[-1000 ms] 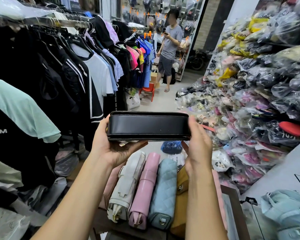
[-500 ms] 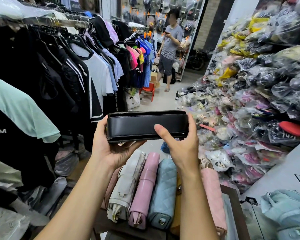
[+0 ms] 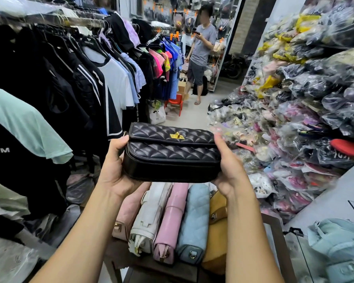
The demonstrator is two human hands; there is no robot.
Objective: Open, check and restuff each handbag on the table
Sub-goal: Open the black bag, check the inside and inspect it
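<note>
**L hand [image 3: 114, 170] + R hand [image 3: 229, 170] hold black handbag [image 3: 172, 158] in mid-air: drop risk**

Both hands are wrapped round the bag's short ends, thumbs on top, fingers under. The bag sits level btwn them, front up, flap shut, well above the desk.

Biggest things first. The clothes rack [image 3: 59, 82] crowds the L side and the pile of bagged goods [image 3: 315, 103] crowds the R. A wide elbow swing could snag a sleeve or pull packets down.

The desk [image 3: 275, 229] shows little bare top near the bags, so there's prob. no easy spot to set this one down for opening.

The row of handbags [image 3: 172, 217] stands on edge right under the held one, packed side by side. Anything dropped lands on it, and the outer ones might tip off.

The bag itself has a smooth quilted skin and is gripped only at the ends. Once one hand leaves to open it, the other carries all the wt from one end, so it may sag, twist or slip. If the flap opens while tilted, stuffing could spill.

The clasp [image 3: 177, 136] is a small gold part, and how it works is unclear. Forcing it may scratch or bend it.
</note>
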